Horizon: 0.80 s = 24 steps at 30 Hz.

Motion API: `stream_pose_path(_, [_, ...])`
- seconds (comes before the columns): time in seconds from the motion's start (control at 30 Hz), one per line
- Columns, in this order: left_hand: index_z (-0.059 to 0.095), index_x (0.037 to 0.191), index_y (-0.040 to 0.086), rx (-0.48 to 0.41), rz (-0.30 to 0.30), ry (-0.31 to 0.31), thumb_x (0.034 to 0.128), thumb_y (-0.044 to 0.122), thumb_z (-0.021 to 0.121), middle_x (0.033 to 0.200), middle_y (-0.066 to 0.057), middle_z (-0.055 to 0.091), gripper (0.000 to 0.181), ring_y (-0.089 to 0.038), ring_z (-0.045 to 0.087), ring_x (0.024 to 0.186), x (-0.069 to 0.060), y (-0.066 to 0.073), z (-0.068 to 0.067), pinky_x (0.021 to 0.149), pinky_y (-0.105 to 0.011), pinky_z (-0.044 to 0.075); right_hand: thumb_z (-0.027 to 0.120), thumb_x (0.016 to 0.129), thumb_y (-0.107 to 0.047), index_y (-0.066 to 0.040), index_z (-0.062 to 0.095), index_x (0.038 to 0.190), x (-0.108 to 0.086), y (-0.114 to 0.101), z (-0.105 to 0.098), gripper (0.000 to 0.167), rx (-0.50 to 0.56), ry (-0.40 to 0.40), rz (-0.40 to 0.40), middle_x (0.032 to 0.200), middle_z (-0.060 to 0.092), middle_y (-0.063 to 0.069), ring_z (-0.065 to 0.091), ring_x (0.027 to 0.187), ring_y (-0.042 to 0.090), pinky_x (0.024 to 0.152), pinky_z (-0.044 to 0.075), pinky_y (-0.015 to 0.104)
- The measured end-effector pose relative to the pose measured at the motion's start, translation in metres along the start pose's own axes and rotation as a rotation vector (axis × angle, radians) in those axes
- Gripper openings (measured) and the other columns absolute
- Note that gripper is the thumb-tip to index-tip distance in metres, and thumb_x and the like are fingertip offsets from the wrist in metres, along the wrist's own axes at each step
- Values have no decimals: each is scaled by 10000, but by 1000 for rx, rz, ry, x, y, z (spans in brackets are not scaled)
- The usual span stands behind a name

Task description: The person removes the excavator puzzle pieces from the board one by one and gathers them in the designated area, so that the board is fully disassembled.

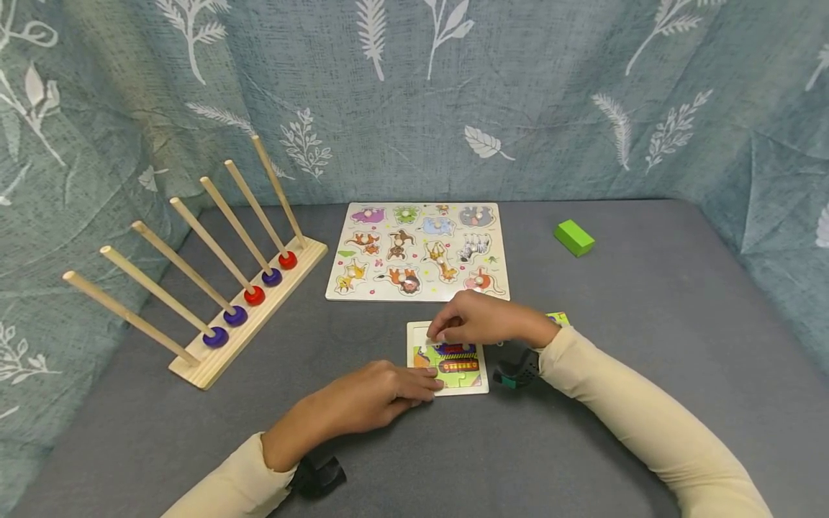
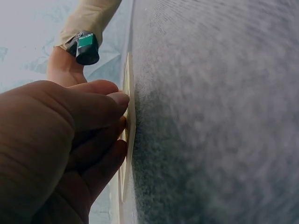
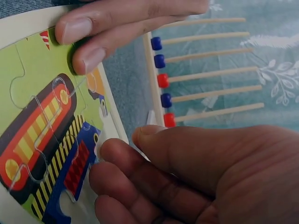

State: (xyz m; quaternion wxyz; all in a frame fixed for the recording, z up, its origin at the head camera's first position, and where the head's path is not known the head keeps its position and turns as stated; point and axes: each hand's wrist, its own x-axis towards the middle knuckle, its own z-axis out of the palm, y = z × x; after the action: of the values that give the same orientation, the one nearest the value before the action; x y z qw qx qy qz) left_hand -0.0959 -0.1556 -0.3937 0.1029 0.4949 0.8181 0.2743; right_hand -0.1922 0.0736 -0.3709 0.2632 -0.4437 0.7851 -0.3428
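Observation:
A small square jigsaw puzzle [image 1: 458, 380] with a light wooden frame lies flat, showing part of a vehicle with red-and-yellow tracks. Bare pale backing shows along its upper part. My left hand [image 1: 386, 392] rests its fingertips [image 3: 77, 31] on the puzzle's lower left corner, fingers fairly straight. Over the upper left, my right hand [image 1: 478, 317] bends its fingers, with thumb and forefinger together at what looks like a thin pale edge of a puzzle piece; the fingers hide most of it. In the left wrist view the frame [image 2: 131, 126] appears edge-on beside the left fingertips.
A wooden peg stand [image 1: 249, 316] with upright rods and red and blue rings stands at left. Behind the puzzle lies an animal peg board [image 1: 382, 270]. A green block [image 1: 574, 238] sits at back right. A loose puzzle piece [image 1: 560, 318] shows partly behind the right wrist.

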Motion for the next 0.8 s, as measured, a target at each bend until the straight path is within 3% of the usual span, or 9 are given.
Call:
stream_pose_path(0.33, [718, 1154, 37, 27, 8, -12, 935, 6, 629, 1284, -41, 625, 238, -140, 526, 1246, 3, 3, 2, 991, -261, 438, 602, 950, -32, -28, 739, 1071, 6, -2, 6, 182, -9, -11, 3, 951, 728, -1, 629, 776, 35, 682, 506, 215])
stream_pose_path(0.8, [730, 1131, 39, 1, 6, -27, 930, -6, 627, 1290, -52, 618, 231, -158, 515, 1257, 4, 1, 1, 980, -265, 450, 602, 951, -33, -6, 709, 1118, 13, -5, 10, 200, -46, -8, -11, 988, 713, 18, 648, 874, 43, 780, 516, 213])
